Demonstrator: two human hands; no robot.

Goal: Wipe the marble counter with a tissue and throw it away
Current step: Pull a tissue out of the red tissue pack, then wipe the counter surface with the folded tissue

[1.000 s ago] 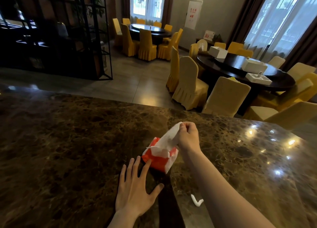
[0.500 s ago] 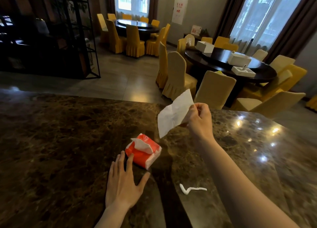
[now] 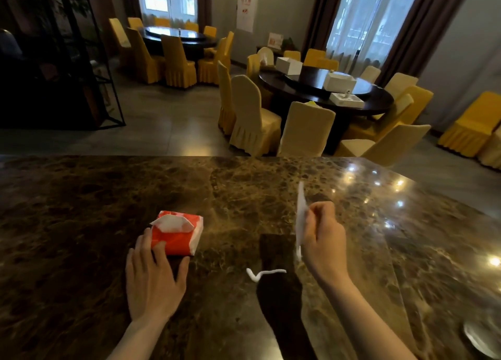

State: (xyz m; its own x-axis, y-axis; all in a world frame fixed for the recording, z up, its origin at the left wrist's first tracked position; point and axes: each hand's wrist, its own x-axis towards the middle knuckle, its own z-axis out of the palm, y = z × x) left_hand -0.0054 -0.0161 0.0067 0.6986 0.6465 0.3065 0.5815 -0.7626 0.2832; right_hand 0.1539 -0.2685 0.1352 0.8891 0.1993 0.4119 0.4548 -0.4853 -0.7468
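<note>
A dark brown marble counter (image 3: 81, 224) fills the lower half of the view. On it lies a red and white tissue pack (image 3: 177, 233) with one tissue poking out of its top. My left hand (image 3: 154, 281) lies flat on the counter, its fingertips resting on the pack's near left corner. My right hand (image 3: 324, 239) is raised just above the counter to the right and pinches a white tissue (image 3: 300, 218), which hangs edge-on to the camera. A white squiggle of paste-like mess (image 3: 261, 274) lies on the counter between my hands.
Beyond the counter's far edge stand round dark dining tables (image 3: 325, 91) ringed by yellow-covered chairs (image 3: 252, 121). A black metal shelf (image 3: 89, 61) stands at the far left. Something round and shiny (image 3: 481, 339) sits on the counter at the bottom right corner.
My right hand pulled the tissue free of the pack, lifted it, then lowered it toward the counter on the right. My left hand slid forward onto the pack's corner.
</note>
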